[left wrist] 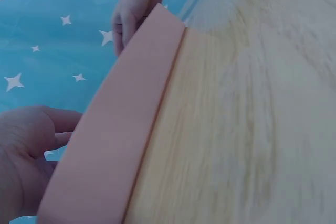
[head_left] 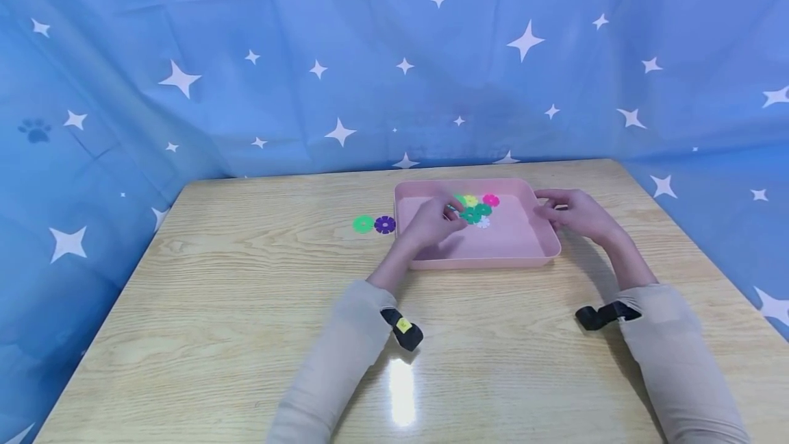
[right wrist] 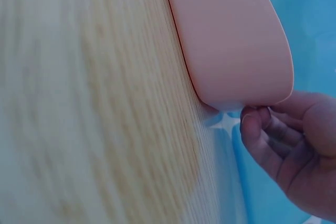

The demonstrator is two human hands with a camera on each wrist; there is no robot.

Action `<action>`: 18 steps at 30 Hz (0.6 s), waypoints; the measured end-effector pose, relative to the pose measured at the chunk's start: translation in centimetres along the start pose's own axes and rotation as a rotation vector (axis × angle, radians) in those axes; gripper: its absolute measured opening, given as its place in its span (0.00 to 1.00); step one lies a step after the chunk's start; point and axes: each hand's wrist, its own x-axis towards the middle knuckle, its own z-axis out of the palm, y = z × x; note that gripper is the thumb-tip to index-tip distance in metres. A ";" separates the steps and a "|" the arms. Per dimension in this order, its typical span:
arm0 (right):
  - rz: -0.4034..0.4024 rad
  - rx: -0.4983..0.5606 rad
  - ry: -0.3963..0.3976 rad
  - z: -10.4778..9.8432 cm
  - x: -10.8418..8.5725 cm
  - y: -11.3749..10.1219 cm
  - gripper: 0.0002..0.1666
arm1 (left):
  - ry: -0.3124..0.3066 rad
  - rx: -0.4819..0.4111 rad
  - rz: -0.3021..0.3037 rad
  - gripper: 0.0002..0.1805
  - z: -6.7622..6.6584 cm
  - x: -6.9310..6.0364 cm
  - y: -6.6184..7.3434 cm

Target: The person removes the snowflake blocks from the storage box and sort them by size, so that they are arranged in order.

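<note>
A pink tray (head_left: 481,262) lies on the table, holding several flower-shaped plastic discs, among them dark green discs (head_left: 471,215), a pink disc (head_left: 491,200), a yellow disc (head_left: 470,201) and a white disc (head_left: 483,223). Over the tray's left part reaches my left hand (head_left: 431,222), fingers loosely bent and thumb apart from them, close beside the green discs. The tray wall (left wrist: 113,108) hides its fingertips in the left wrist view. At the tray's right side, my right hand (head_left: 574,212) holds the rim with bent fingers and thumb (right wrist: 251,129).
Just left of the tray, a light green disc (head_left: 364,224) and a purple disc (head_left: 385,225) lie on the wooden table (head_left: 246,307). A blue star-patterned cloth (head_left: 277,74) hangs behind the table. Each sleeve carries a black wrist camera (head_left: 407,334).
</note>
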 end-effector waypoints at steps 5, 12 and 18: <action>-0.004 -0.003 0.002 0.1 -0.1 -0.1 0.33 | -0.012 0.066 -0.042 0.21 0.9 0.8 -0.1; 0.000 0.004 0.001 0.0 0.0 0.1 0.33 | 0.014 0.124 -0.082 0.17 1.6 1.0 -0.1; -0.001 0.013 0.001 0.0 0.1 0.3 0.32 | 0.037 0.141 -0.092 0.06 2.0 1.0 -0.4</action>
